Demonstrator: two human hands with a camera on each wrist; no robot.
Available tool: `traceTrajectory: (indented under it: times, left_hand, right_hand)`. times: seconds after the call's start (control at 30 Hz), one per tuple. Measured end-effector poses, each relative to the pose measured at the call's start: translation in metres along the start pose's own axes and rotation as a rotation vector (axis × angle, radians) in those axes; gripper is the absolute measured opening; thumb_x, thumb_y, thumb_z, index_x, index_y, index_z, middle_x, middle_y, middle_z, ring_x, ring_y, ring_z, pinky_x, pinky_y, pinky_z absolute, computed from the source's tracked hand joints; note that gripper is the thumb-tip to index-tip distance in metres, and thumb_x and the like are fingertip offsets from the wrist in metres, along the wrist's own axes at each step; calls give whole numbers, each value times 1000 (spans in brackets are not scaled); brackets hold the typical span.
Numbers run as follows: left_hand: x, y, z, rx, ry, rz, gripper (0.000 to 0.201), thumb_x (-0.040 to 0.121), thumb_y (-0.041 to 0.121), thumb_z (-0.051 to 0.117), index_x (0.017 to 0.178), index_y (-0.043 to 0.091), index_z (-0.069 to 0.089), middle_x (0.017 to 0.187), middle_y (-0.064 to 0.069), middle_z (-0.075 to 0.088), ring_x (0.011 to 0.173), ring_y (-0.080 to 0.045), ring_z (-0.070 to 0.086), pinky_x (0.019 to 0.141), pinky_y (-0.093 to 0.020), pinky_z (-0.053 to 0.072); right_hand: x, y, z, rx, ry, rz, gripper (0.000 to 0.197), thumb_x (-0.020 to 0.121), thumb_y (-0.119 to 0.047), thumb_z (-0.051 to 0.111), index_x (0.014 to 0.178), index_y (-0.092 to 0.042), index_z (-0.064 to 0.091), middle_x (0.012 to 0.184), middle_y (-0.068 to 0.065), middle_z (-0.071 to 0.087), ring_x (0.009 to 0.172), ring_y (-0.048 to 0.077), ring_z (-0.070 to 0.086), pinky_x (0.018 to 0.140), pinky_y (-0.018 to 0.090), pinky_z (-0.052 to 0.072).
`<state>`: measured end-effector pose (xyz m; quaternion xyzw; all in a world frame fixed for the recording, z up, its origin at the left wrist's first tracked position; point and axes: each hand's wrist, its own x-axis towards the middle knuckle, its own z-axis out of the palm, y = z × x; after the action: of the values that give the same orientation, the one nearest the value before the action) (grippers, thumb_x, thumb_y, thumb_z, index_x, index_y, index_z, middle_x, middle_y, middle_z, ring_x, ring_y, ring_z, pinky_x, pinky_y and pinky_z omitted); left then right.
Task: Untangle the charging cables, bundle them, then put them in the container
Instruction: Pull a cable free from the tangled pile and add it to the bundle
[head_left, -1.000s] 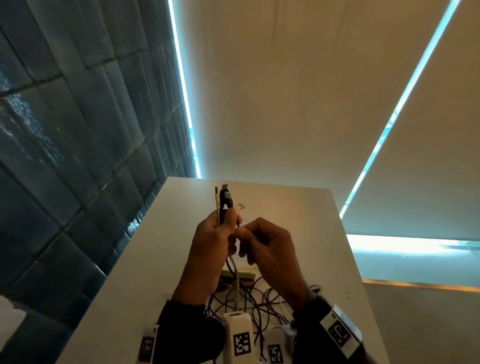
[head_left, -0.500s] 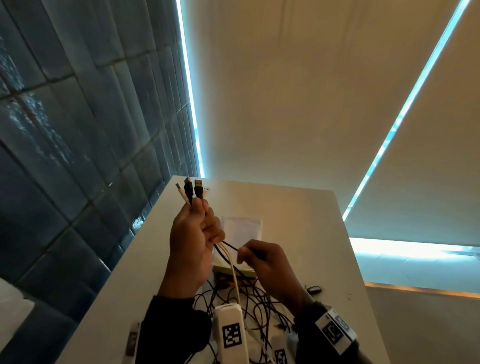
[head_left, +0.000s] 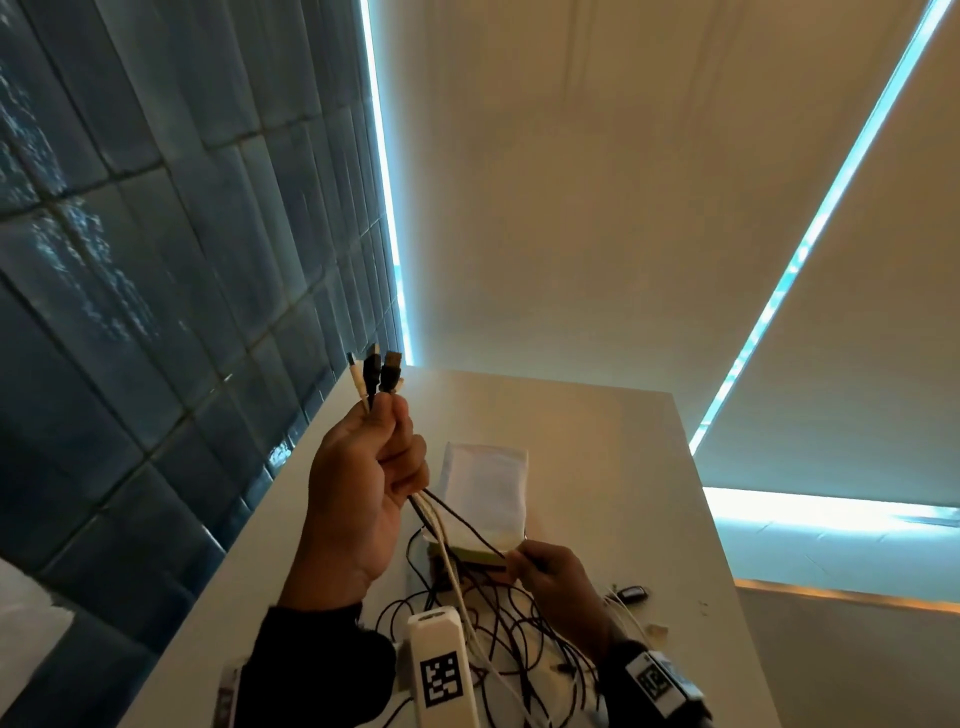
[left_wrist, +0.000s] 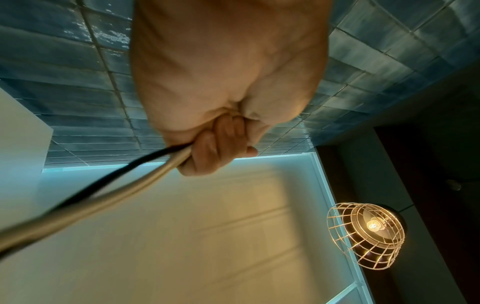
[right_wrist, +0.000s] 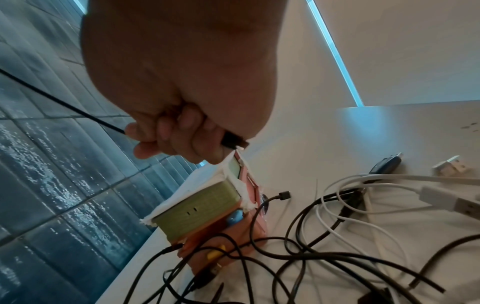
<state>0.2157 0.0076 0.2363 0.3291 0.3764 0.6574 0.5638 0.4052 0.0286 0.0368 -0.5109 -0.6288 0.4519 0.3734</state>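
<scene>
near desk edge: tangled black and white charging cables (head_left: 498, 639) in a loose heap | right hand (head_left: 558, 577) fingers pinch thin black cable (head_left: 462, 522), low, by cloth-lined container (head_left: 485, 493) | left hand (head_left: 363, 483) raised, fist grips plug ends (head_left: 376, 374) upright | strand runs taut diagonally between hands; right nearer heap

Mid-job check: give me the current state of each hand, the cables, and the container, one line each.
left hand: raised, grips several cables just below their plugs
plug ends: stick up side by side above the fist
right hand: low, pinches one thin black cable
cable pile: loose and tangled on the table
container: on the table, white lining, no cables seen inside
</scene>
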Motion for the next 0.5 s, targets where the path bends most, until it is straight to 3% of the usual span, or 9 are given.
traceTrajectory:
  times: [0.1,0.17,0.27,0.33,0.4,0.47,0.5]
  left_hand:
    - [-1,1,-2,-35,16,-8,32,102,22,35,76,16,52,55,5,28,43,-7,22,41,-20,22]
    - [1,2,-3,-98,1,3,32,102,22,33,76,16,51,52,8,28,41,-5,21,38,-18,21]
    - [2,7,-3,-149,-10,5,33,102,22,32,75,17,50,51,9,28,40,-4,21,37,-18,20]
    - [1,7,-4,-155,-34,-24,32,102,23,33,74,18,49,52,7,33,41,-5,24,40,-19,22]
    - [-1,5,-2,-165,-71,-63,30,100,26,34,76,18,50,57,2,46,43,-8,33,43,-19,31]
    - [-3,-1,3,-180,-130,-85,26,97,29,36,78,17,50,68,-5,59,49,-13,46,49,-22,43]
    - [-5,-4,7,-165,-165,-94,25,95,30,38,79,17,51,73,-9,63,55,-16,53,54,-25,47]
  right_hand:
    - [-1,7,-2,-26,-14,12,30,94,-15,59,64,-19,61,60,-9,55,60,2,48,61,21,40]
    - [-7,6,-3,-44,-101,36,33,95,-16,56,64,-23,60,56,-13,54,56,-1,46,58,18,38]
    - [-23,-9,-12,-195,-471,210,25,97,-16,52,76,-15,65,60,-12,58,55,-1,52,55,12,41]
    - [-31,-22,-18,-373,-651,228,23,99,-14,49,96,-5,69,82,-4,67,74,1,62,65,6,42]
    - [-33,-48,-22,-400,-471,149,28,102,-23,42,112,-13,67,102,-2,67,92,4,62,71,8,43]
    - [-35,-92,-20,-72,-237,60,39,100,-44,34,121,-26,62,111,-14,63,101,-2,58,78,10,44]
    - [-34,-111,-17,101,-216,-6,43,98,-49,33,125,-29,59,117,-13,63,108,0,58,84,13,47]
